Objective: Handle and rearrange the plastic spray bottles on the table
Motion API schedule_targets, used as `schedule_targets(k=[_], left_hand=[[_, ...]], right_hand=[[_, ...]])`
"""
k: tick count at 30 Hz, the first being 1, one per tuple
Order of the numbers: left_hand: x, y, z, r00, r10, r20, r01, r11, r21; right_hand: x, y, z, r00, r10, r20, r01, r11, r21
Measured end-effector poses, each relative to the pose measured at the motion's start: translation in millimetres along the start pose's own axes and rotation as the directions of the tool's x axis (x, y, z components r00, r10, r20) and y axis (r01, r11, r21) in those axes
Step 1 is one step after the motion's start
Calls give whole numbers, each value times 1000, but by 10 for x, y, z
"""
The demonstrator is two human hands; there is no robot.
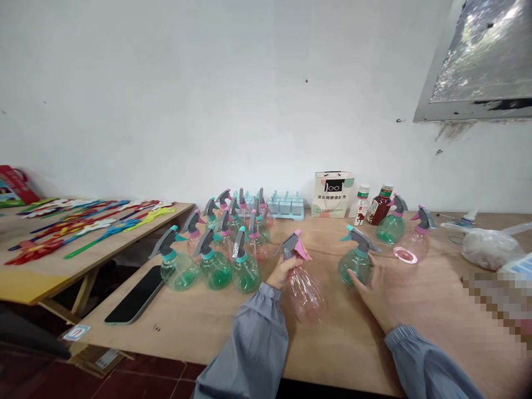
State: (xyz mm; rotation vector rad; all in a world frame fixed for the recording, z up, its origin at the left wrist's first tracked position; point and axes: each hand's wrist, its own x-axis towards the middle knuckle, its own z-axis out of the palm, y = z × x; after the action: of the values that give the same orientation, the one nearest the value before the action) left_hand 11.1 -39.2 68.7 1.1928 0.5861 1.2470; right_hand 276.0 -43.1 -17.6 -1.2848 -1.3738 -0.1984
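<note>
My left hand is closed round the neck of a pink spray bottle with a grey and pink trigger head, its body tilted toward me. My right hand grips the side of a green spray bottle with a grey and teal head, fingers wrapped behind it. Several more green and pink spray bottles stand in a group left of my left hand. Beyond my right hand are another green spray bottle and a pink spray bottle, which leans or lies with its base toward me.
A black phone lies at the table's left. Along the wall stand light blue moulds, a paper bag and two drink bottles. A clear plastic bag is at right. Colourful flower-shaped items cover a second table.
</note>
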Motion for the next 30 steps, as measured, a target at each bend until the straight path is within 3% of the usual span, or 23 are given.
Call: schedule_targets(k=[6, 13, 21, 25, 30], left_hand=[[-26, 77, 41, 994, 57, 97, -56, 998, -13], [-14, 57, 21, 999, 26, -24, -26, 999, 29], [-36, 93, 94, 997, 78, -23, -78, 997, -2], [-49, 99, 74, 995, 77, -67, -72, 994, 80], [-39, 146, 66, 973, 208, -95, -178, 949, 259]], right_hand=[[3, 3, -17, 1000, -1, 15, 1, 1000, -4], [-2, 18, -23, 999, 22, 24, -23, 1000, 13], [1, -7, -29, 999, 36, 29, -36, 999, 25], [-4, 6, -19, 999, 35, 22, -36, 999, 33], [-29, 32, -23, 996, 64, 59, -66, 997, 43]])
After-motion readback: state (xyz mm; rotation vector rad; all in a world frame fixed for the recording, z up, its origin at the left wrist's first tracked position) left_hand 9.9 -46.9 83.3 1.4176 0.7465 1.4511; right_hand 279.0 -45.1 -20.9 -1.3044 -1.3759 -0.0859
